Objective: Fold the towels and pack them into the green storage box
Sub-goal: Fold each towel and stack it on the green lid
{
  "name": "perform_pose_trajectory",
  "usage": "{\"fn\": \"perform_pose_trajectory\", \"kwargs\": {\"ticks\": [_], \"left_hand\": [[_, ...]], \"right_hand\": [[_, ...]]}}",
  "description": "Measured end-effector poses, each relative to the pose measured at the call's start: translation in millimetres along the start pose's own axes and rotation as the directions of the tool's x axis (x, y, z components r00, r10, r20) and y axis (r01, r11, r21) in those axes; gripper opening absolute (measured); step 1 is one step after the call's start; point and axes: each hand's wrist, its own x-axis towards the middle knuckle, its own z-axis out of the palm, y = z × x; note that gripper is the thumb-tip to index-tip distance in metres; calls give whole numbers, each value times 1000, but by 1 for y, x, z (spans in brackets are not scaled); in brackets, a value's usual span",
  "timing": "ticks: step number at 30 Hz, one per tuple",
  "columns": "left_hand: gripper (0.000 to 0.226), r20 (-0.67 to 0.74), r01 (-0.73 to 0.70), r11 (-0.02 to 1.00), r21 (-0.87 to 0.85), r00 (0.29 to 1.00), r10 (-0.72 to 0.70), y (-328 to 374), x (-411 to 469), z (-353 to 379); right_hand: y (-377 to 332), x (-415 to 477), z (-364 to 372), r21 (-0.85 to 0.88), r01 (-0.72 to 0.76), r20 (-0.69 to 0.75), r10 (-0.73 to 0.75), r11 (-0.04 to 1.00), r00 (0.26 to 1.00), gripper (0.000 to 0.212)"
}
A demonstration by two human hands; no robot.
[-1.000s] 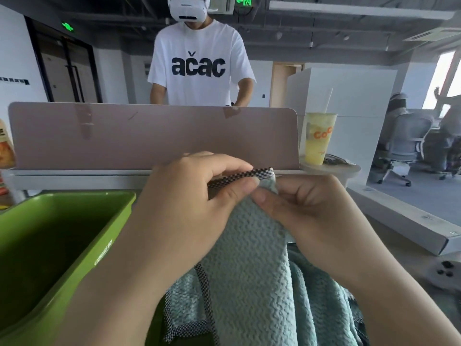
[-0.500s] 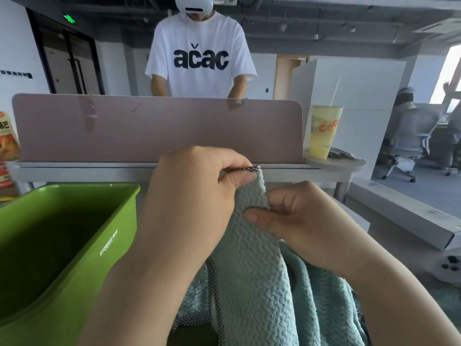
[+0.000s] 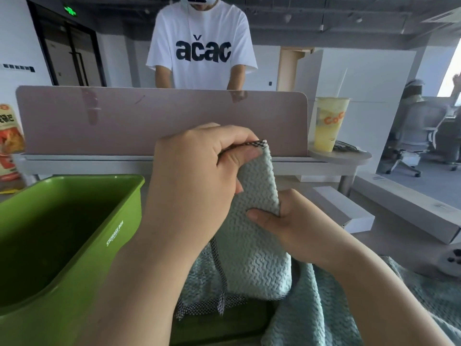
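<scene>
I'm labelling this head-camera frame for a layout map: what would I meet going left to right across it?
Orange snack bag, green storage box, left hand, right hand, yellow drink cup, grey office chair. The towel both hands grip overlaps them, so it is left out.

Storage box (image 3: pixel 99 258) — partly off-frame
</scene>
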Motion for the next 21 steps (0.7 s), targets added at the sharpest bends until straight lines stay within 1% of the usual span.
{"fn": "perform_pose_trajectory", "kwargs": {"ticks": [4,8,11,14,16,18,20,21], "left_hand": [[9,-35,-47,998,32,998,48,1,-1,1],[12,-87,-63,997,33,994,65,2,0,-2],[26,-98,-67,997,44,993,71,5,2,-6],[30,-115,-61,997,42,991,66,5,3,-6],[30,-148,-52,998,21,988,54,4,2,-7],[24,-186,-23,1000,-5,982,22,2,2,-10],[14,-212,-4,1000,-12,977,1,-4,2,-12],[21,-230,6,1000,-10,973,-8,-6,3,-12]], "right_hand": [[7,1,3,19,-43,-3,43,999,999,22],[17,4,8,23,-74,29,74,997,997,20],[24,7,12,5,-108,49,107,994,993,20],[30,7,16,20,-135,75,133,991,988,17],[35,6,17,-8,-149,104,149,989,983,18],[41,7,21,-57,-179,153,185,982,971,23],[48,9,24,-73,-211,194,222,975,956,17],[50,10,26,-52,-238,215,244,970,946,13]]}}
